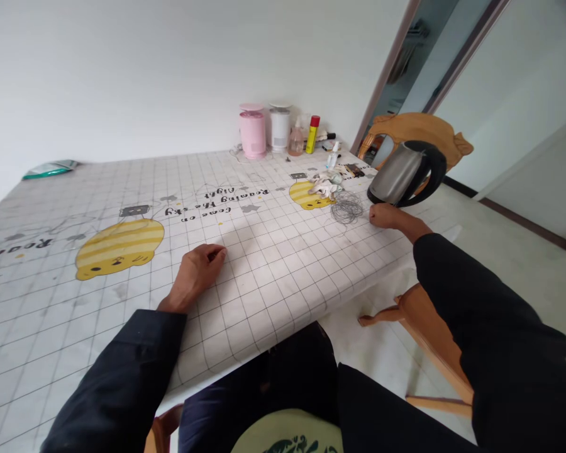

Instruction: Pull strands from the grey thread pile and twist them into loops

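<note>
My left hand [198,272] rests on the checked tablecloth [264,277] near the front edge, its fingers curled closed with nothing visible in them. To its left is a printed yellow striped balloon. Over on the right, my right hand [387,215] is a fist on the cloth, and no object shows in it. Just behind that fist stands a steel kettle [396,173] with a black handle; whether they touch I cannot tell. A loose coil of thin grey wire [347,207] lies left of the fist. Crumpled whitish gloves or cloth [327,184] lie behind the wire.
Against the wall stand a pink canister [253,133], a white canister [280,129], a pump bottle [295,139] and a yellow can with a red cap [312,135]. A small spray bottle [332,156] is nearer. A green packet [51,168] lies far left. Wooden chairs [419,129] flank the table's right side.
</note>
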`<act>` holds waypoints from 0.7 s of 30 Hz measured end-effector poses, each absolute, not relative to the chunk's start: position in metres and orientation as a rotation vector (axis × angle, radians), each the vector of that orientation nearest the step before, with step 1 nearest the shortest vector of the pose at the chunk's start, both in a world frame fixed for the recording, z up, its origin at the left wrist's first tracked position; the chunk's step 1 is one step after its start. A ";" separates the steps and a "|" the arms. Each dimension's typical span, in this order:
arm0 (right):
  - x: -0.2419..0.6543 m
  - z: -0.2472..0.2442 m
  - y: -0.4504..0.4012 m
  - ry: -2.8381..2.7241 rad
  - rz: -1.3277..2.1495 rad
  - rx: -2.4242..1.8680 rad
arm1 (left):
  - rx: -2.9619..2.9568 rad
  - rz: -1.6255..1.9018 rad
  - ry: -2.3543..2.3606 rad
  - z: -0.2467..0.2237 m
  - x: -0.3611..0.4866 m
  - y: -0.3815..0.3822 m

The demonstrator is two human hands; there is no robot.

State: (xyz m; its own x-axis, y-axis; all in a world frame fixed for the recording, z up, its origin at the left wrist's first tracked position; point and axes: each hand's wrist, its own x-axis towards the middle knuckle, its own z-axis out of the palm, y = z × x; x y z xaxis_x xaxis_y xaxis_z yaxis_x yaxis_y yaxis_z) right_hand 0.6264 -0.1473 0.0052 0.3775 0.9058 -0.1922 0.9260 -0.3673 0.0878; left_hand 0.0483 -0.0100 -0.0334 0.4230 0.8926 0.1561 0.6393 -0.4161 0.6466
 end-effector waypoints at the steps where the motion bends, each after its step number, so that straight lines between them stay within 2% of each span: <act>1: 0.627 0.008 -0.151 1.612 -0.221 2.493 | 2.194 0.671 1.293 -0.034 0.048 -0.009; 7: 0.632 0.033 -0.177 1.367 -0.495 2.775 | 2.217 0.658 1.272 -0.034 0.047 -0.007; 17: 0.620 0.028 -0.188 1.255 -0.442 3.180 | 2.241 0.643 1.266 -0.031 0.047 -0.008; 21: 0.617 0.025 -0.192 1.254 -0.254 3.251 | 2.256 0.627 1.259 -0.032 0.047 -0.007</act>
State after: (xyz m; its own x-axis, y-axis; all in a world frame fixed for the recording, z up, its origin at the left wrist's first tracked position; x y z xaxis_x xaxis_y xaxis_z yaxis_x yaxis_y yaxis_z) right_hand 0.6175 -0.1924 0.0251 0.7400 0.6725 -0.0075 0.6224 -0.6890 -0.3713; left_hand 0.0466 -0.0074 -0.0319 0.4723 0.8672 0.1577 0.6480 -0.4628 0.6049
